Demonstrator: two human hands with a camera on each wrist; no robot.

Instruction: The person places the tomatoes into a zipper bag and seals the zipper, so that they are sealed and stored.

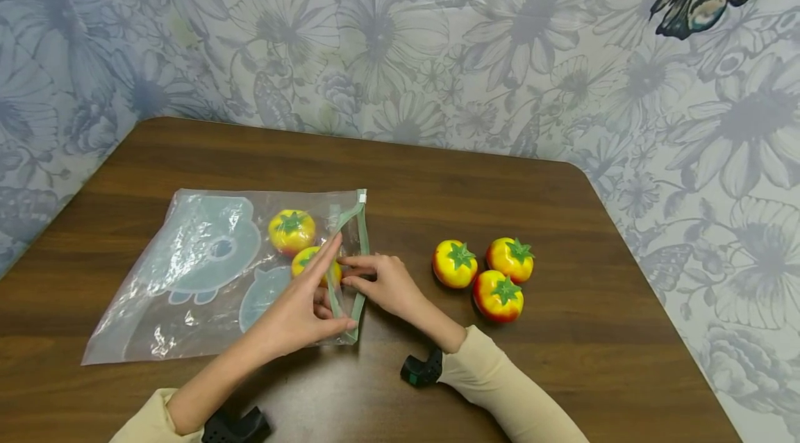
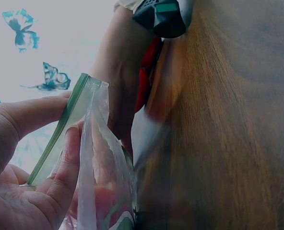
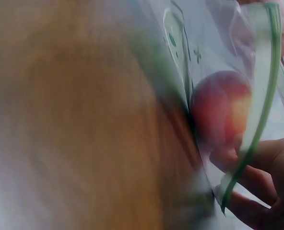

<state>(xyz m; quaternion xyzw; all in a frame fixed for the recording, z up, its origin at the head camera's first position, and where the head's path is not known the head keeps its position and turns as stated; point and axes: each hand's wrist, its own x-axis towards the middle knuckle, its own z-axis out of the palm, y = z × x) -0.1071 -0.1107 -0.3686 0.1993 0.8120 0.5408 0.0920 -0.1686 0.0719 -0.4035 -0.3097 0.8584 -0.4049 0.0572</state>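
Note:
A clear zip bag (image 1: 146, 332) with a green-edged mouth (image 1: 362, 228) lies flat on the table, its mouth facing right. My left hand (image 1: 290, 321) pinches the mouth's upper layer and lifts it, as the left wrist view shows with the green strip (image 2: 60, 129) between thumb and fingers. Inside sits one yellow-red toy tomato (image 1: 292, 231) with a green star-shaped top. A second toy tomato (image 1: 302, 261) is just inside the mouth, partly hidden by my left fingers. My right hand (image 1: 390, 283) reaches into the mouth, fingers extended, fingertips at this tomato's underside (image 3: 221, 110).
Right of the bag, three more toy tomatoes stand grouped on the brown wooden table (image 1: 600, 332): one on the left (image 1: 451, 269), one behind (image 1: 507, 262) and one in front (image 1: 496, 304). Pale blue cartoon shapes (image 1: 212, 248) are printed on the bag. Flower-patterned wallpaper (image 1: 406, 47) borders the table.

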